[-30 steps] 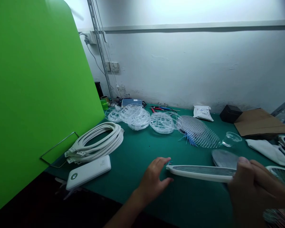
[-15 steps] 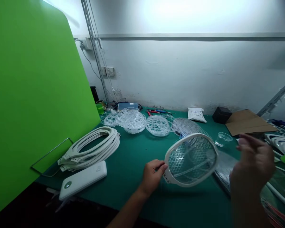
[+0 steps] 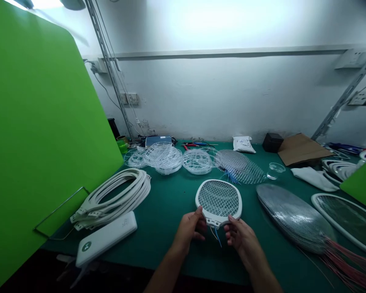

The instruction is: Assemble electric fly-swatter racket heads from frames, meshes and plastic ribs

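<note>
Left hand (image 3: 187,228) on mesh frame (image 3: 219,198); packet lettering (image 3: 243,143) blurred

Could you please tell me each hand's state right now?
Left hand: closed, holding the rounded white frame with grey mesh at its lower left.
Right hand: closed on the same frame's lower right.

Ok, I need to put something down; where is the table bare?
The widest bare patch of table lies between the white hoops, the clear rings and the left hand. A narrower one lies between the right hand and the silver mesh stack. Crowded: along the wall, and at right around the red wires.
</note>
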Demonstrator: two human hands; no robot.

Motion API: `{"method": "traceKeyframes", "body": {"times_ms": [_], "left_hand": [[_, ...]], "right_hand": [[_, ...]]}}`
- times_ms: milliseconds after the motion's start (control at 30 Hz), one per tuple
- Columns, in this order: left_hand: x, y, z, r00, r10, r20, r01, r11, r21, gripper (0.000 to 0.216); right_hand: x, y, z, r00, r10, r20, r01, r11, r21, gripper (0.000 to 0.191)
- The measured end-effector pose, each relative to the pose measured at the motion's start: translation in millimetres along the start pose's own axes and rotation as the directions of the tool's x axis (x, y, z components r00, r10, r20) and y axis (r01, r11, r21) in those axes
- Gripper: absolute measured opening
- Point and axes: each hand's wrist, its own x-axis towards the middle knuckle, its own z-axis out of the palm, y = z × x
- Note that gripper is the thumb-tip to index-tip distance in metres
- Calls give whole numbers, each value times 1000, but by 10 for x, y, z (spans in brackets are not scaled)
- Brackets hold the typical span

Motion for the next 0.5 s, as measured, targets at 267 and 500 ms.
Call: {"method": "traceKeyframes", "body": {"times_ms": [267, 500], "left_hand": [[-204, 26, 209, 963, 66, 259, -107, 984, 145, 50], [-524, 43, 851, 801, 171, 573, -366, 898, 244, 47]], "right_hand": [[-250, 18, -75, 944, -286, -165, 291, 957, 1, 39], [-1114, -353, -617, 737, -557, -382, 594, 804, -26, 39]]}}
